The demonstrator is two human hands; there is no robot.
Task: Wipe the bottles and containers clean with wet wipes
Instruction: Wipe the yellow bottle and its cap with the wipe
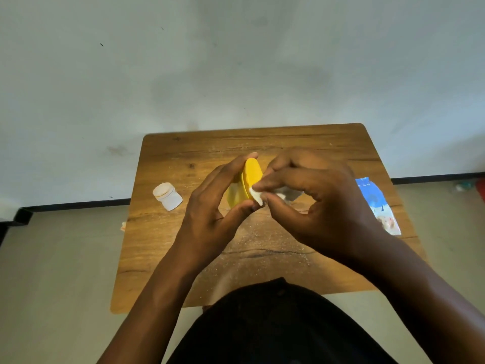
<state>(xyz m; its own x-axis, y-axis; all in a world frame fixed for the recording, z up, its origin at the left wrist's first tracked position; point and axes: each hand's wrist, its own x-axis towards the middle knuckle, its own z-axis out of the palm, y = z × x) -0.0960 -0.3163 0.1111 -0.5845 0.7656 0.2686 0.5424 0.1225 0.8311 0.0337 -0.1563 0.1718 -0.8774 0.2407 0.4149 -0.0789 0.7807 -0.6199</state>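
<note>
A yellow container (245,183) with a round lid is held on its side above the wooden table (162,248). My left hand (212,214) grips it, fingers over the top and thumb below. My right hand (320,203) pinches a white wet wipe (256,196) against the lid's lower edge. More of the wipe shows under the right palm. A small white jar (168,197) lies tilted on the table to the left, apart from both hands.
A blue and white wet wipe packet (378,206) lies at the table's right edge. Fine crumbs or dust are scattered over the tabletop. The small table stands against a pale wall; a scrap lies on the floor by its left edge (123,226).
</note>
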